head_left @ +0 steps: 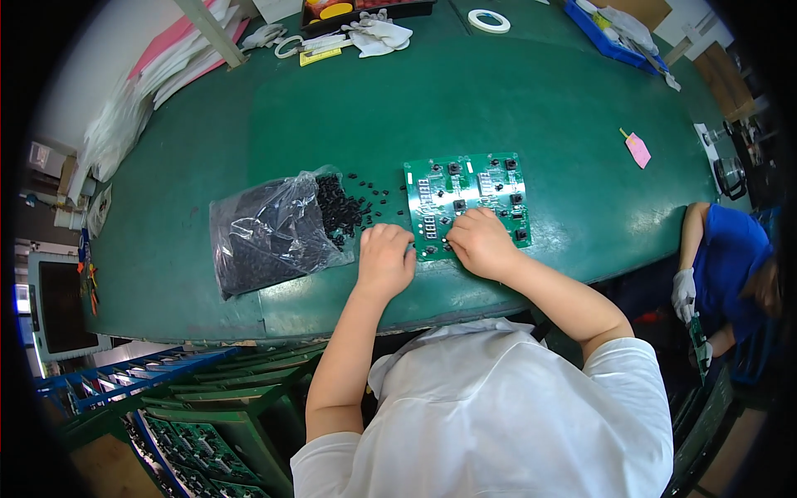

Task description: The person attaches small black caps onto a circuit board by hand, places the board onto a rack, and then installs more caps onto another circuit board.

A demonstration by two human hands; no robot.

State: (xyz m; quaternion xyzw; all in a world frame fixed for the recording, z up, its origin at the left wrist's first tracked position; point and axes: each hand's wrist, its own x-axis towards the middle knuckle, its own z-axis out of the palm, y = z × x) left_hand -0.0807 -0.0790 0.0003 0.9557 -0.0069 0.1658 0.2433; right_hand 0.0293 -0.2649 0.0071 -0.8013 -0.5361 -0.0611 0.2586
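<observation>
A green circuit board (471,183) lies flat on the green table, carrying black components and several digit displays. Over its lower part is my right hand (484,246), fingers bent and pinched together; whatever sits between them is hidden. My left hand (386,259) rests by the board's lower left edge with its fingers curled closed, and I cannot make out anything in them. To the left lies a clear plastic bag (270,232) full of small black parts. More of these black parts (339,207) spill from its mouth toward the board.
Gloves (378,37), a tape roll (488,21) and a blue tray (610,40) are along the far side. A pink tag (638,150) lies to the right. At the right, a gloved co-worker (730,266) holds a board. Racked boards (195,448) stand lower left.
</observation>
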